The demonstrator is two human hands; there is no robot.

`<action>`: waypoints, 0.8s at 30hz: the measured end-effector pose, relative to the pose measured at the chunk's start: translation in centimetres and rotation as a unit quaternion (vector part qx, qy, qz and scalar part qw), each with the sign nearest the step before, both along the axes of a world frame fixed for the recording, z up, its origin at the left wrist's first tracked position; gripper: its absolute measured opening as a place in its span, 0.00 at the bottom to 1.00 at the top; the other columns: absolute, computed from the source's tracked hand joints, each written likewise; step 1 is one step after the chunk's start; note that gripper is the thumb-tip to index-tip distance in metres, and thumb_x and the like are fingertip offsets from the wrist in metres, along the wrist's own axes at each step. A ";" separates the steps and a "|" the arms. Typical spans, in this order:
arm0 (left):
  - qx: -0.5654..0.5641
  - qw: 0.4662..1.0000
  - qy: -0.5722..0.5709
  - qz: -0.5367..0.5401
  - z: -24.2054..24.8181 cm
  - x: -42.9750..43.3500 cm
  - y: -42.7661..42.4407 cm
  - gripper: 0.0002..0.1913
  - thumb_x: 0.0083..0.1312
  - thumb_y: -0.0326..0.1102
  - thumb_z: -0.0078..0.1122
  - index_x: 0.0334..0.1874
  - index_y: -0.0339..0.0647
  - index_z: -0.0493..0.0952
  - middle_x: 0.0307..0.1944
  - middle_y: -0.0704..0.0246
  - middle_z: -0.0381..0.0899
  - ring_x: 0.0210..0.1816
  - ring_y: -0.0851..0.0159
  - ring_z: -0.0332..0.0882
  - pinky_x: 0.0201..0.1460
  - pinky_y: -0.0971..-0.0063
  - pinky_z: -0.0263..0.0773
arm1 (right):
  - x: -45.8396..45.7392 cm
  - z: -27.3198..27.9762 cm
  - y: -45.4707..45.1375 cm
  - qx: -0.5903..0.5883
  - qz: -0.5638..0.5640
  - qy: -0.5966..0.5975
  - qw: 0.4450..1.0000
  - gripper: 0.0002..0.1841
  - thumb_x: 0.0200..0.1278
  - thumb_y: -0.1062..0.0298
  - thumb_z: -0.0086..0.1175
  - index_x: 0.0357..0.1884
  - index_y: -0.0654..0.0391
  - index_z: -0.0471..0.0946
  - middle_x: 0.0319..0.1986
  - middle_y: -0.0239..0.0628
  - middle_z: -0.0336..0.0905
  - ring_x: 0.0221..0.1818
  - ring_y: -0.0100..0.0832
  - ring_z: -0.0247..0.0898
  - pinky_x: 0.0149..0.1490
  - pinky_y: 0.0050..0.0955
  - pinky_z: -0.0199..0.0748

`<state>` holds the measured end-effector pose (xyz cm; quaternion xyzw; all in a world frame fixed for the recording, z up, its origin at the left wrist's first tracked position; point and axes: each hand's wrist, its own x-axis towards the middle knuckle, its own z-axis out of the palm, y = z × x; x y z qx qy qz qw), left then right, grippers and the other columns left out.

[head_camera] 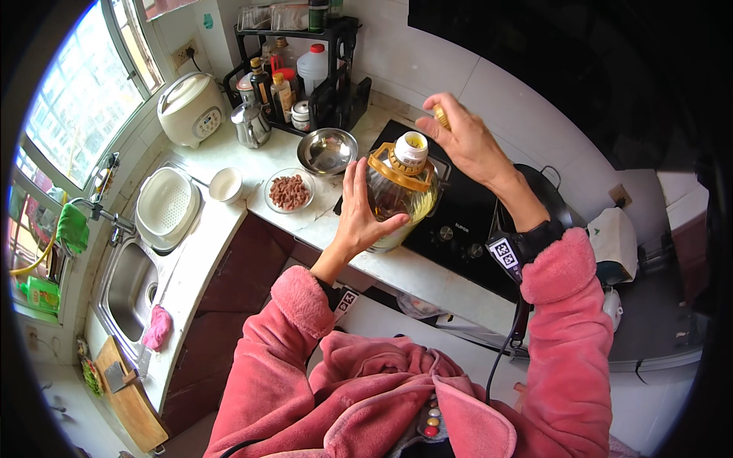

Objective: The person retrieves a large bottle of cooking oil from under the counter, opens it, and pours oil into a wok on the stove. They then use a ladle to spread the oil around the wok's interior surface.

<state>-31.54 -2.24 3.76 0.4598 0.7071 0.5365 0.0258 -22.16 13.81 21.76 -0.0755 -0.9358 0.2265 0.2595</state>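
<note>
A large clear plastic jug of cooking oil [375, 197] with a yellow handle ring and a white neck [411, 147] stands upright at the counter's edge, beside the hob. Around its near left side, my left hand [362, 220] lies with thumb and fingers spread, bracing it. My right hand [467, 137] is above and right of the neck, pinching a yellow screw cap [441, 116] between thumb and fingers. The neck is uncapped. To the left of the jug are a steel bowl [327, 150] and a glass dish of cut raw meat [290, 193].
Behind the jug lies a black gas hob [458, 214], with a wok [541, 192] at its right. A bottle rack [343, 68], a steel pot [251, 126], a rice cooker [192, 109] and a white bowl [225, 185] line the counter. The sink [129, 297] is at left.
</note>
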 end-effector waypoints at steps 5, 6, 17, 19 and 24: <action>0.021 1.000 0.020 0.004 -0.2 -0.4 0.2 0.65 0.42 0.55 0.79 0.76 0.39 0.44 0.73 0.44 0.45 0.73 0.40 0.50 0.73 0.53 0.55 | -0.9 -1.4 0.2 0.090 0.047 -0.052 0.993 0.22 0.67 0.49 0.56 0.45 0.59 0.66 0.40 0.46 0.73 0.46 0.48 0.72 0.51 0.41 0.70; 0.022 1.000 0.022 0.004 -0.2 -0.4 0.3 0.65 0.42 0.55 0.79 0.76 0.39 0.44 0.73 0.45 0.45 0.73 0.40 0.51 0.73 0.53 0.56 | -0.9 -1.6 0.1 0.120 0.066 -0.048 0.989 0.22 0.67 0.48 0.55 0.44 0.59 0.66 0.42 0.46 0.71 0.48 0.47 0.71 0.53 0.41 0.69; 0.022 1.000 0.017 0.009 -0.1 -0.4 0.3 0.64 0.42 0.57 0.78 0.76 0.38 0.46 0.72 0.46 0.48 0.71 0.40 0.53 0.70 0.52 0.58 | -2.1 -0.9 0.1 0.058 0.073 -0.276 0.957 0.36 0.67 0.44 0.52 0.67 0.61 0.61 0.60 0.52 0.65 0.62 0.49 0.66 0.64 0.39 0.66; 0.011 1.000 0.019 0.010 0.0 -0.5 0.2 0.64 0.42 0.58 0.78 0.76 0.38 0.45 0.72 0.46 0.48 0.71 0.40 0.53 0.70 0.52 0.58 | -2.1 -0.7 0.4 0.053 0.092 -0.257 0.961 0.37 0.67 0.45 0.52 0.70 0.60 0.59 0.63 0.53 0.63 0.63 0.49 0.65 0.66 0.38 0.65; -0.016 1.000 0.013 0.005 0.6 -0.4 0.0 0.65 0.43 0.57 0.79 0.76 0.36 0.44 0.74 0.47 0.45 0.74 0.42 0.50 0.74 0.55 0.54 | -1.1 1.7 2.5 0.061 0.169 -0.241 0.954 0.31 0.63 0.58 0.58 0.67 0.58 0.66 0.64 0.50 0.66 0.64 0.45 0.66 0.68 0.36 0.65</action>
